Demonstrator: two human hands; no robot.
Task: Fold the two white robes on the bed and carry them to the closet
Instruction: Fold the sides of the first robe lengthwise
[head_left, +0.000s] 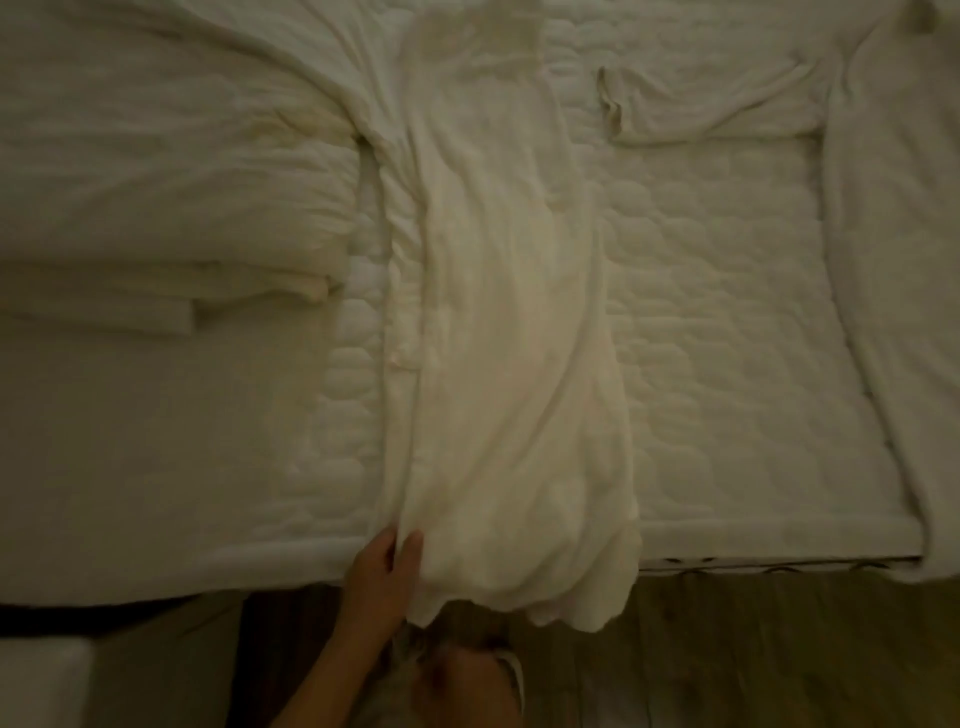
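Pinching the lower left corner of the long white robe (509, 364), the left hand (382, 577) is gripping cloth at lower centre of the frame; the right hand cannot be made out. The robe is lying in a narrow strip up the middle of the bed (727, 312), its hem hanging over the near edge. The second robe (883, 260) is sprawling at far right. Risk: one-handed pulling is likely skewing the fold or dragging the hem floorward.
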